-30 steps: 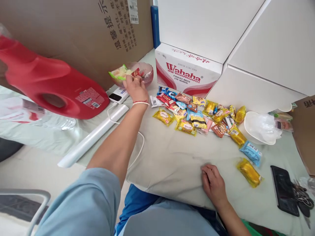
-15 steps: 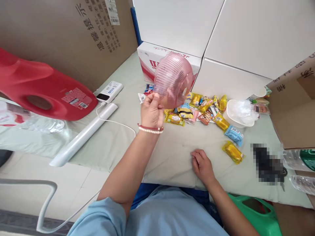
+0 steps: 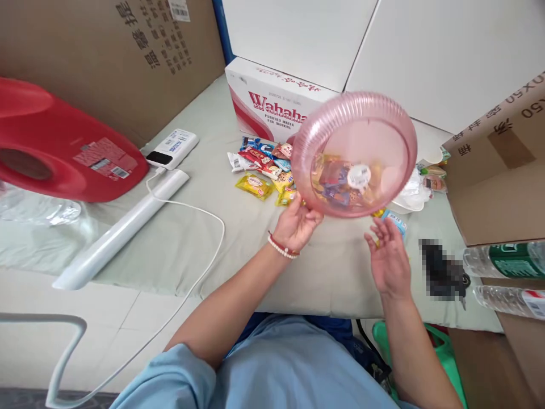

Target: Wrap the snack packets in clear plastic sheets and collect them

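A see-through pink ribbed plastic bowl (image 3: 409, 142) is lifted above the table, its round base with a white sticker turned towards me. My left hand (image 3: 297, 226) grips its lower left edge, palm up. Just below the bowl's right side, my right hand (image 3: 388, 258) is raised with fingers apart and nothing in it. Behind the bowl, wrapped snacks lie in a pile, partly seen through the pink plastic. To its left, a yellow snack packet (image 3: 254, 186) and a red-and-white packet (image 3: 259, 162) show plainly. A blue packet (image 3: 395, 221) is partly hidden beyond my right fingers.
A Wahaha water carton (image 3: 268, 105) stands at the back. On the left are a red jug (image 3: 63, 142), a white power bank (image 3: 174, 149) with its cable, and a white tube-like bar (image 3: 123, 227). Clear bottles (image 3: 477, 261) and blurred dark keys lie right; a white tub is half hidden.
The bowl has moved right and nearer, its base swinging round to face me. My left hand went with it. My right hand rose from the table and opened beside the bowl.
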Motion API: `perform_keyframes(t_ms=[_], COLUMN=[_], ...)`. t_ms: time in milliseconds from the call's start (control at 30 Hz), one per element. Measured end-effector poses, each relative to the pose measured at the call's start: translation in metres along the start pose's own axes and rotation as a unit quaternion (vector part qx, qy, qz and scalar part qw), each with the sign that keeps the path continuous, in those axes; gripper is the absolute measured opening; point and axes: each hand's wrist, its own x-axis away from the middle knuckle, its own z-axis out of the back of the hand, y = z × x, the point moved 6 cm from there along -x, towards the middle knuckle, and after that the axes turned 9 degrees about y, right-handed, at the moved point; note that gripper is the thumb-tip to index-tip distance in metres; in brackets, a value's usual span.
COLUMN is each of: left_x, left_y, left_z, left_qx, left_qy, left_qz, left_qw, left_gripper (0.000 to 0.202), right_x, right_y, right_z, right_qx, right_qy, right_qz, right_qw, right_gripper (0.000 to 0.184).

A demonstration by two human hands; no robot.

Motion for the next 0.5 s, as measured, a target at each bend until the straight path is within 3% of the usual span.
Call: perform_keyframes(t_ms=[67, 133, 233, 300, 400, 500], left_x=[0.014, 0.025, 0.035, 0.04, 0.045, 0.045], left_y=[-0.033, -0.064, -0.094, -0.102, -0.095, -0.071], left_z=[0.014, 0.026, 0.034, 0.035, 0.041, 0.055], left_qx=[0.006, -0.008, -0.021, -0.062, -0.212, -0.417], left_qy=[-0.011, -0.027, -0.06, -0.09, -0.132, -0.144], left_qz=[0.078, 0.14, 0.193, 0.199, 0.138, -0.032], left_qw=[0.997, 0.99, 0.979, 0.974, 0.958, 0.897], left_gripper=[0.027, 0.018, 0.012, 0.023, 0.038, 0.027], right_x=[-0.007, -0.002, 0.014, 0.02, 0.006, -0.035], right_y=[-0.015, -0.027, -0.045, -0.063, -0.101, -0.129], right_z=[0.012, 0.025, 0.052, 0.074, 0.111, 0.149], right_qx=[-0.042, -0.018, 0.055, 0.081, 0.086, 0.182], right_qy=[-0.019, -0.043, -0.04, -0.013, 0.06, 0.133], right_qz=[-0.002, 0.012, 0.047, 0.061, 0.096, 0.158], right_qw=[0.999, 0.999, 0.997, 0.995, 0.99, 0.961], right_gripper=[0.076, 0.082, 0.07, 0.063, 0.06, 0.047])
